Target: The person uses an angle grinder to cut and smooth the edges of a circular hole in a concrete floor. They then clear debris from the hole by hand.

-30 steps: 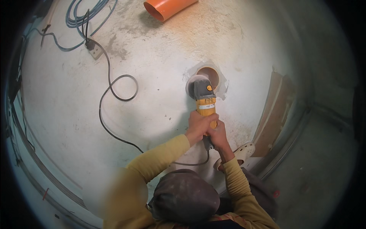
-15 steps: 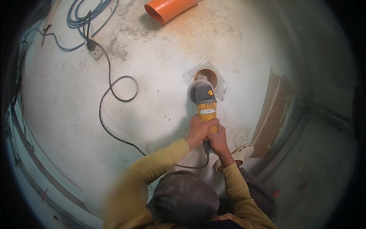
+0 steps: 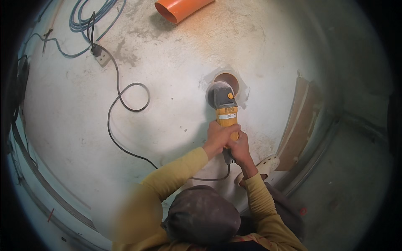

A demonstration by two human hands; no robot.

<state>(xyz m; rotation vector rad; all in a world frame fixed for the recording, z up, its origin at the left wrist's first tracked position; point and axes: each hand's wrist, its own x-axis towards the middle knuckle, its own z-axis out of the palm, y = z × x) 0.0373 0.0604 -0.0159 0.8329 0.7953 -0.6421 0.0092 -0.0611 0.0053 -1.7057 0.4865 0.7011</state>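
Observation:
A yellow and black angle grinder [image 3: 226,116] points away from me, with its head and round disc guard [image 3: 212,94] over the near-left rim of an orange-walled pipe opening [image 3: 228,81] set in the floor. The part of the disc beneath the grinder head is hidden. My left hand [image 3: 217,137] wraps round the yellow body from the left. Close behind it, my right hand [image 3: 240,148] grips the rear of the body, and the two hands touch. From the grinder's tail, a black power cord [image 3: 209,180] runs away to the left.
At the far left, the cord meets a socket block [image 3: 101,57] beside coiled blue cable [image 3: 86,23]. An orange pipe [image 3: 180,10] lies at the far edge. Brown cardboard [image 3: 293,125] is to the right, near a light clog [image 3: 269,166]. A dark cloth-covered rounded form [image 3: 203,215] fills the lower middle.
Both hands and the grinder have shifted slightly forward, toward the pipe opening. My grip looks the same. The view has moved a little.

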